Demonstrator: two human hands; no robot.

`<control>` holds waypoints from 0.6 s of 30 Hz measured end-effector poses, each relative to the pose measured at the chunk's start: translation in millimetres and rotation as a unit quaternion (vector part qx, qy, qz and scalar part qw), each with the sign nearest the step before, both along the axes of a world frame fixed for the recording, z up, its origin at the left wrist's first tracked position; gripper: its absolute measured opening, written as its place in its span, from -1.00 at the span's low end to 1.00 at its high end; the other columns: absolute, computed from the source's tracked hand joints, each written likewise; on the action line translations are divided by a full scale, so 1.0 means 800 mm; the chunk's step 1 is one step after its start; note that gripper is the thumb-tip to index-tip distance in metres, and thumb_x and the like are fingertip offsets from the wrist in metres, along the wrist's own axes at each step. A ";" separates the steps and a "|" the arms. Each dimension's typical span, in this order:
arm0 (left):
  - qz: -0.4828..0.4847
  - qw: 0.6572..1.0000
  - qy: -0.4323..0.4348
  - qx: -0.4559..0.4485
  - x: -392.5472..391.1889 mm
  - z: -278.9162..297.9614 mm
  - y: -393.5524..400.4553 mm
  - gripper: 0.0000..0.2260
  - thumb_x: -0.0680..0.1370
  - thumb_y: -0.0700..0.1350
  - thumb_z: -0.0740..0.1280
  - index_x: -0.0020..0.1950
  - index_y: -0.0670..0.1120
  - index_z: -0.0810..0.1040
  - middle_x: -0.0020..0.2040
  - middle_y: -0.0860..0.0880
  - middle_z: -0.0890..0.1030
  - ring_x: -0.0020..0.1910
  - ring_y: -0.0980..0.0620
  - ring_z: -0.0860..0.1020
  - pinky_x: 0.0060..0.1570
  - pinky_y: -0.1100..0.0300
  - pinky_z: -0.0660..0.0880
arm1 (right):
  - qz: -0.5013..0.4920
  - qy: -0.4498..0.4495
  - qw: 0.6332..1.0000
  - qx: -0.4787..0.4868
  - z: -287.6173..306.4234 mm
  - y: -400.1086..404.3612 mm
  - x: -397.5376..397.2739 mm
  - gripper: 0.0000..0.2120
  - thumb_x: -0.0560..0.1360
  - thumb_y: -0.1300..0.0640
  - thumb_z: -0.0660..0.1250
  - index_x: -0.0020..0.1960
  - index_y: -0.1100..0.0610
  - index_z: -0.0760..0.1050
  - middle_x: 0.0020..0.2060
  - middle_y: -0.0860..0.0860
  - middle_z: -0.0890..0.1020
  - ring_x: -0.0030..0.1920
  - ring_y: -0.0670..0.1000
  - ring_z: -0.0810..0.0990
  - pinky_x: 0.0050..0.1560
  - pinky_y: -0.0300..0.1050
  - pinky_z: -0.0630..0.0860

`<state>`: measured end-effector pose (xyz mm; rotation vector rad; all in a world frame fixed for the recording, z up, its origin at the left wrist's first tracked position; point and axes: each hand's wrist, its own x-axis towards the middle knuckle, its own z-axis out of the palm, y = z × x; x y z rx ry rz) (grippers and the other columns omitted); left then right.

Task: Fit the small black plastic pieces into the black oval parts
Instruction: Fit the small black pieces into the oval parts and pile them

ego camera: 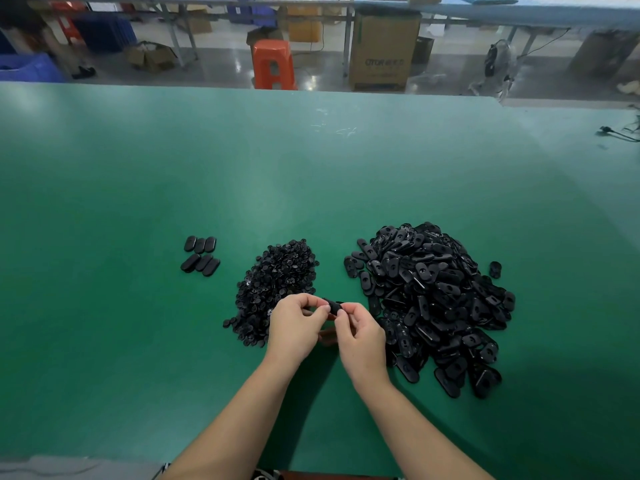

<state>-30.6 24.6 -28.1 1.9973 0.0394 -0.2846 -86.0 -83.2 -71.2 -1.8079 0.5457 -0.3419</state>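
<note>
Low in the middle of the frame, the person's left hand (297, 325) and right hand (360, 336) meet just above the green desk (138, 202), both grips pinching the same black oval part (333, 305) between fingertips and thumbs. Holding it up off the surface like that probably lets the fingers press from both sides. Whether a small piece is already seated in it is hidden by the fingers, so can't tell.

The layout makes sense for the job: the pile of small black plastic pieces (277, 289) sits just beyond the left hand, and the much bigger heap of oval parts (433, 299) sits to the right of center, next to the right hand, so each hand can reach its own supply without crossing over.

Off to the left of center, well apart from both piles, six ovals (201, 256) lie in two neat rows, likely the finished ones, kept separate so they don't get mixed back in. With heaps that size, the task looks barely started.
</note>
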 end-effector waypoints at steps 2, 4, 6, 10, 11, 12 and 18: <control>-0.004 1.000 -0.001 0.006 0.000 0.000 0.000 -0.91 0.52 -0.11 0.47 -0.18 0.04 0.69 -0.29 0.02 0.70 -0.31 -0.04 0.68 -0.19 -0.06 0.67 | 0.000 0.002 1.000 -0.004 0.001 0.000 0.000 -0.89 0.61 0.16 0.29 -0.02 0.07 0.59 -0.26 -0.05 0.70 -0.22 -0.10 0.66 -0.13 -0.05 0.62; -0.007 1.000 -0.001 0.007 0.001 0.000 0.000 -0.90 0.52 -0.11 0.48 -0.19 0.05 0.69 -0.30 0.02 0.69 -0.31 -0.02 0.68 -0.20 -0.05 0.67 | 0.001 0.002 1.000 -0.005 0.000 0.000 0.000 -0.89 0.61 0.16 0.28 0.00 0.07 0.59 -0.24 -0.05 0.70 -0.20 -0.10 0.66 -0.09 -0.01 0.63; -0.013 1.000 -0.003 0.010 0.002 -0.001 0.001 -0.89 0.52 -0.11 0.48 -0.19 0.05 0.69 -0.31 0.06 0.70 -0.31 0.03 0.66 -0.19 -0.04 0.67 | 0.005 0.001 1.000 -0.008 0.000 0.000 0.000 -0.88 0.62 0.15 0.27 0.01 0.08 0.59 -0.22 -0.06 0.70 -0.19 -0.11 0.67 -0.07 0.02 0.64; -0.022 1.000 -0.007 0.014 0.004 -0.002 0.003 -0.91 0.51 -0.11 0.50 -0.19 0.05 0.71 -0.30 0.05 0.70 -0.28 -0.01 0.66 -0.16 -0.03 0.66 | 0.017 0.003 1.000 0.015 -0.001 0.000 0.001 -0.88 0.64 0.17 0.24 0.02 0.08 0.56 -0.20 0.01 0.72 -0.19 0.02 0.73 -0.05 0.17 0.65; -0.024 0.999 -0.012 0.017 0.004 -0.002 0.004 -0.91 0.51 -0.11 0.50 -0.19 0.05 0.71 -0.31 0.04 0.70 -0.28 -0.03 0.65 -0.17 -0.03 0.66 | 0.017 0.002 1.000 0.019 -0.001 0.000 0.001 -0.88 0.64 0.17 0.24 0.02 0.08 0.56 -0.20 0.02 0.72 -0.19 0.05 0.73 -0.04 0.19 0.65; -0.026 0.999 -0.016 0.021 0.004 -0.002 0.004 -0.91 0.51 -0.11 0.50 -0.18 0.05 0.71 -0.31 0.03 0.69 -0.28 -0.03 0.65 -0.18 -0.01 0.65 | 0.018 0.001 1.000 0.024 -0.001 0.000 0.002 -0.88 0.64 0.18 0.24 0.02 0.09 0.56 -0.20 0.02 0.72 -0.19 0.05 0.73 -0.04 0.19 0.65; -0.035 0.999 -0.027 0.026 0.001 -0.004 0.002 -0.90 0.51 -0.13 0.50 -0.19 0.04 0.70 -0.43 0.19 0.61 -0.45 0.26 0.52 -0.41 0.41 0.39 | 0.013 0.000 1.000 0.006 0.000 0.000 0.001 -0.88 0.64 0.17 0.28 0.05 0.10 0.60 -0.18 -0.04 0.72 -0.17 -0.09 0.70 -0.01 0.07 0.64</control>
